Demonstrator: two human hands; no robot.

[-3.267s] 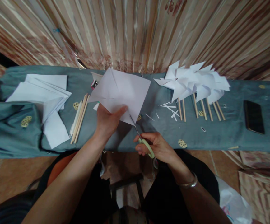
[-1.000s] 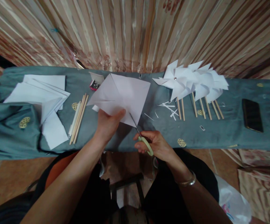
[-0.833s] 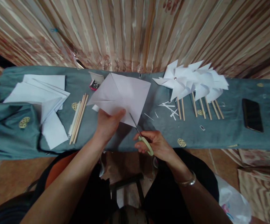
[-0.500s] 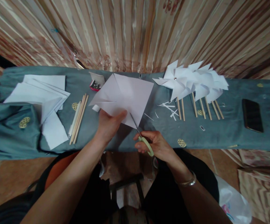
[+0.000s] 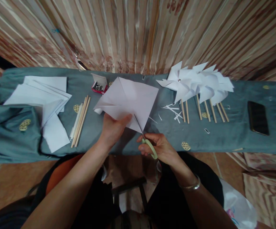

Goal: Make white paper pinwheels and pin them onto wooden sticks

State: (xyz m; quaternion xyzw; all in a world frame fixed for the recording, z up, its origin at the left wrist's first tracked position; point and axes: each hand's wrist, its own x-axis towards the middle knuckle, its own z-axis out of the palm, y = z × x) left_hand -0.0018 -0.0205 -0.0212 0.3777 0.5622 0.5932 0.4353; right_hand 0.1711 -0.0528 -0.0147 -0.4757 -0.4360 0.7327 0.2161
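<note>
Between thumb and fingers, my left hand (image 5: 115, 128) grips a square sheet of white paper (image 5: 135, 95) near its lower edge; the fingers underneath are hidden. Slits run inward from the sheet's top and left corners. My right hand (image 5: 158, 147) is closed round the green handles of a pair of scissors (image 5: 149, 148). The scissors' blades lie at the sheet's bottom corner and point toward its middle, one blade showing on top of the paper. To the right, several white paper pinwheels (image 5: 188, 84) on wooden sticks overlap one another.
On the left lie a stack of white paper (image 5: 37, 93) and several wooden sticks (image 5: 82, 122). A small red box of metal pins (image 5: 99, 86) stands behind the sheet. Paper strips (image 5: 173, 108) and a black phone (image 5: 258, 117) rest on the grey-green cloth (image 5: 235, 140).
The sheet, my left hand and the scissors have shifted slightly to the right and toward me. More of the red box now shows. Both hands keep their hold.
</note>
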